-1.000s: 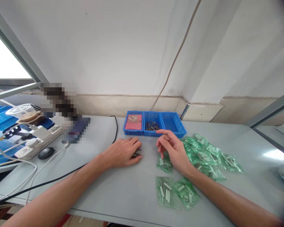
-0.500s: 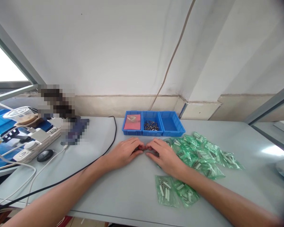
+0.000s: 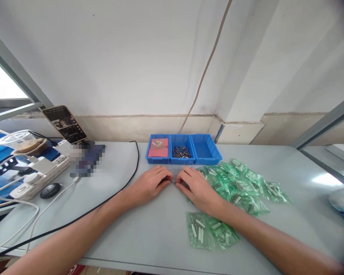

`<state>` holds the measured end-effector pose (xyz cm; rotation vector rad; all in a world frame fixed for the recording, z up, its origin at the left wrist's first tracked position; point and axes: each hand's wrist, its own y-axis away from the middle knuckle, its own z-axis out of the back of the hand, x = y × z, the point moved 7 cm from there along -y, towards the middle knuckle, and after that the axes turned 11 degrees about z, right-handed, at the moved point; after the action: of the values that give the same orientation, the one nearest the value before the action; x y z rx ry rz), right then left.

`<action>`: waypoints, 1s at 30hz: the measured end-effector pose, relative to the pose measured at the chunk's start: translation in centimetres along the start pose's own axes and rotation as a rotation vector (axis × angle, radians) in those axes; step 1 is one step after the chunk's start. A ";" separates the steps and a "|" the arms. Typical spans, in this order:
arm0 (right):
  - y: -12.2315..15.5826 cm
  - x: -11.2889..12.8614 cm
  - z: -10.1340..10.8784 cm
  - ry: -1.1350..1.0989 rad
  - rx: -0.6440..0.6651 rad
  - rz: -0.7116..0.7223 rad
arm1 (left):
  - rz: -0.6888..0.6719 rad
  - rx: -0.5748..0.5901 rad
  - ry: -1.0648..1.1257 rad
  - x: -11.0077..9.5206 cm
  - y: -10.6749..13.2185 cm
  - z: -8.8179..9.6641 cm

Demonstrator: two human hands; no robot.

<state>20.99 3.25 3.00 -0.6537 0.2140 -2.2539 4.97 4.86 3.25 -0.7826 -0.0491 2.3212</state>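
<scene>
My left hand (image 3: 153, 185) and my right hand (image 3: 196, 189) face each other low over the table, fingertips pinched close together. A small, thin metal screw (image 3: 173, 182) shows in the narrow gap between them; the fingers cover most of it. Just beyond the hands stand three joined blue bins (image 3: 184, 162). The left bin has a pink card (image 3: 158, 152) with small pale pieces on it, and the middle one contains many metal screws (image 3: 182, 152). Green plastic bags (image 3: 243, 187) of metal and white parts lie beside my right hand, and more bags (image 3: 201, 233) lie below my right wrist.
A black cable (image 3: 103, 206) crosses the table under my left forearm. On the left are a phone on a stand (image 3: 64, 124), a power strip (image 3: 41, 175), a black mouse (image 3: 50, 190) and white cords. A wall (image 3: 132, 68) rises behind the bins.
The view has shifted slightly, so everything sits a little further left. Both hands stay pinched in nearly the same place, with less of the screw showing between the fingertips.
</scene>
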 end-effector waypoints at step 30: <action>0.8 -1.6 2.5 -0.351 -0.360 -0.122 | 0.025 -0.131 -0.399 -0.1 0.1 0.6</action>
<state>23.71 3.94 4.22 -1.2688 0.4182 -2.1874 4.61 4.85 3.76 -0.3710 -0.3721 2.4831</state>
